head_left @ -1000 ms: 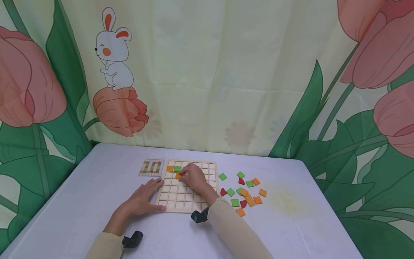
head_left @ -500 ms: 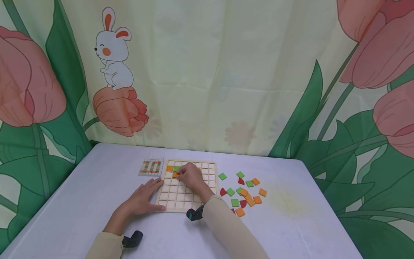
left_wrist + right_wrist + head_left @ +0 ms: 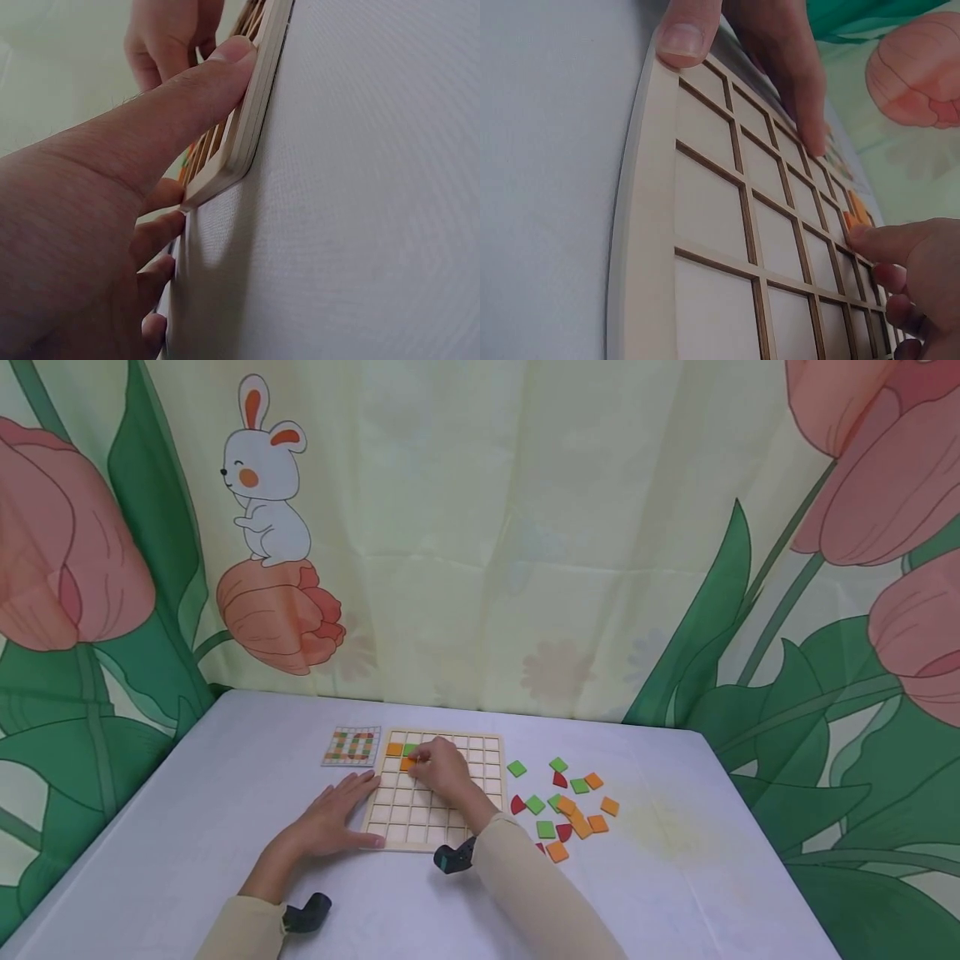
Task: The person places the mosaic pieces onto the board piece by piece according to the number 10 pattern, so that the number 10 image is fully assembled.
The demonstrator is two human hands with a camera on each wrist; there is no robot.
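A wooden grid board (image 3: pixel 411 847) lies on the table. My right hand (image 3: pixel 444 770) is over its upper left part, thumb and fingertips on an orange square tile (image 3: pixel 406 764) in the second row. In the right wrist view this orange tile (image 3: pixel 850 220) shows at the thumb tip. An orange tile (image 3: pixel 393 749) and a partly covered green tile (image 3: pixel 408 749) fill neighbouring cells of the top row. My left hand (image 3: pixel 330 820) holds the board's left side with fingers spread. Its thumb (image 3: pixel 234 52) presses the front rim near the corner.
A small printed pattern card (image 3: pixel 351 747) lies left of the board. To the right are scattered green tiles (image 3: pixel 545 830), orange tiles (image 3: pixel 597 823) and red quarter-round pieces (image 3: pixel 518 804), some overlapping. A patterned curtain (image 3: pixel 480 568) hangs behind the table (image 3: pixel 690 877).
My right hand has shifted slightly left with the orange tile, bringing it under the green tile's left part. For the last half second it has barely moved. My left hand stays put.
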